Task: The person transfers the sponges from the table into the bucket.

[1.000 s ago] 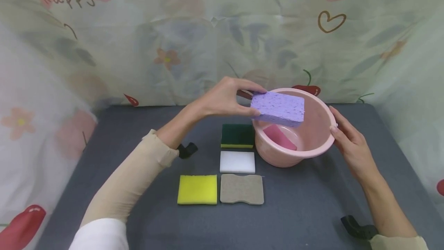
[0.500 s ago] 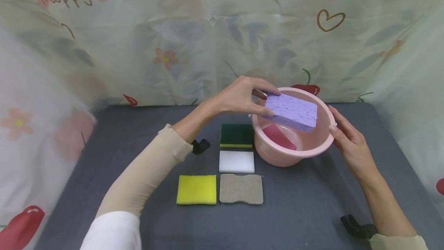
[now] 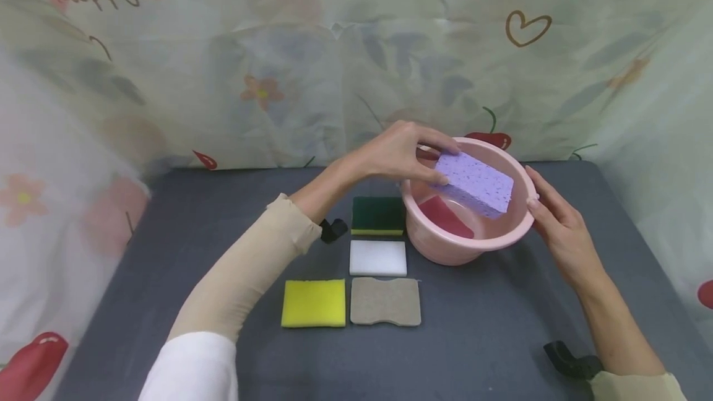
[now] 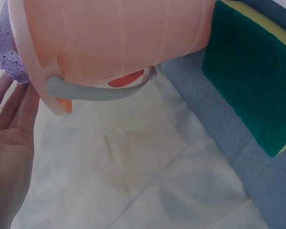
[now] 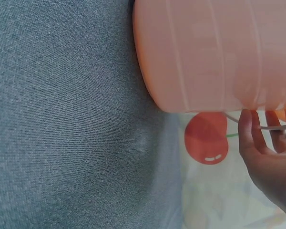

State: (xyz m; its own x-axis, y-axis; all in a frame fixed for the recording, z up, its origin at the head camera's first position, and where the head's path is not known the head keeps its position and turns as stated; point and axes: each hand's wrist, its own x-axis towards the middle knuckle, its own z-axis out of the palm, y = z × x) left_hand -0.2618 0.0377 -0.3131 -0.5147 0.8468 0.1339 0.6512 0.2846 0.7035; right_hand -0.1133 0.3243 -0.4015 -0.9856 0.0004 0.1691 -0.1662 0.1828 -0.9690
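My left hand [image 3: 398,150] pinches one end of a purple sponge [image 3: 473,181], thumb and fingers on opposite sides. It holds the sponge tilted over the mouth of a pink bucket [image 3: 445,249], the far end dipping below the rim. Inside the bucket lies a pink sponge [image 3: 445,215], partly seen. My right hand [image 3: 565,231] grips the bucket's right rim; in the right wrist view its fingers [image 5: 248,129] touch the outer wall beside the thin handle. The left wrist view has the purple sponge [image 4: 12,52] at the rim and the grey handle [image 4: 95,91] hanging along the bucket's side.
Left of the bucket lie a green and yellow scouring sponge [image 3: 379,214], a white sponge [image 3: 378,258], a grey notched sponge [image 3: 385,302] and a yellow sponge [image 3: 314,304]. A dark grey cloth covers the table [image 3: 473,351]. A printed curtain [image 3: 334,91] hangs behind it.
My left hand has moved right with the purple sponge, bringing it further over the bucket and tilting its far end down. The right hand has stayed on the rim.
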